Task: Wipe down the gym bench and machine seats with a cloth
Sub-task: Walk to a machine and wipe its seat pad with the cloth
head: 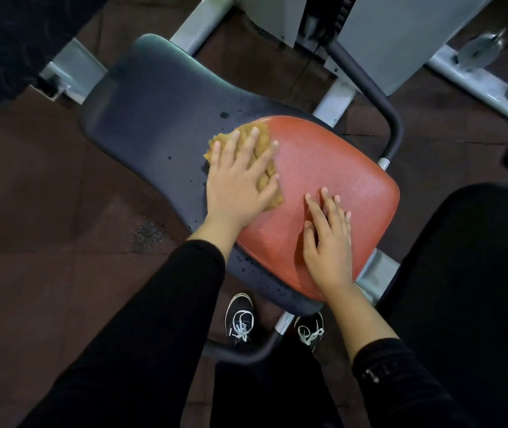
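A red padded machine seat (333, 168) lies in the middle of the view, set on a dark blue-grey moulded base (154, 100). My left hand (240, 177) presses flat, fingers spread, on a crumpled tan cloth (265, 177) at the seat's left edge, where red pad meets dark base. My right hand (328, 239) rests flat on the red pad near its front right, fingers straight. Small water drops dot the dark base around the cloth.
The machine's grey metal frame (203, 23) and a dark curved handle bar (376, 97) stand beyond the seat. A black pad (478, 273) fills the right side. My shoes (240, 319) stand on the brown rubber floor under the seat's front edge.
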Demonstrator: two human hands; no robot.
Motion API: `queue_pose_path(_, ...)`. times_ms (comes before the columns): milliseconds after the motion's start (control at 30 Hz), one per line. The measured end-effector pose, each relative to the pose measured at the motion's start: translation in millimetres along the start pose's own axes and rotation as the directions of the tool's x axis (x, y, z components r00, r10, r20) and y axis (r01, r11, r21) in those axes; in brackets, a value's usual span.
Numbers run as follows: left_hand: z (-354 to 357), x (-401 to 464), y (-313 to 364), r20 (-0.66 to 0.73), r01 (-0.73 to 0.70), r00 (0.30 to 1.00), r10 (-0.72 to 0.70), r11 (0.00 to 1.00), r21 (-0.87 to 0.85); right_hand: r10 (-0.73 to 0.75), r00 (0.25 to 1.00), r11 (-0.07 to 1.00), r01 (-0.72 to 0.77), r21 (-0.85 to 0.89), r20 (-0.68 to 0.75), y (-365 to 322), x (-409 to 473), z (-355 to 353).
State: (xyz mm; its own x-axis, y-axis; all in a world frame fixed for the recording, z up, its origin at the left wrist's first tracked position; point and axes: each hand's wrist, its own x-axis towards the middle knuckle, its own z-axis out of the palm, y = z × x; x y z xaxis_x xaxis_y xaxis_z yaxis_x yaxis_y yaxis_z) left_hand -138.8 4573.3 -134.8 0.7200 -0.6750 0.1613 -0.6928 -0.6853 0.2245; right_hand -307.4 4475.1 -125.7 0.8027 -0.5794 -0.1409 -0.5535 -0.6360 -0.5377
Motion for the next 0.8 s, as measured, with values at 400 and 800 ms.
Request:
queue_pose_path(400, -1.4, -79.2, 20.5, 0.024, 0.103, 0.995, -0.102, 0.993, -0.054, -0.017, 1.0, 1.0, 0.017, -0.008, -0.001, 3.3, -0.2, -0.9)
queue_pose_path(800, -0.3, -15.6, 8.8, -0.005, 0.034, 0.999, -0.035, 0.997, -0.065, -0.015, 1.0, 1.0, 0.015, 0.002, 0.009, 2.8, 0.3, -2.4)
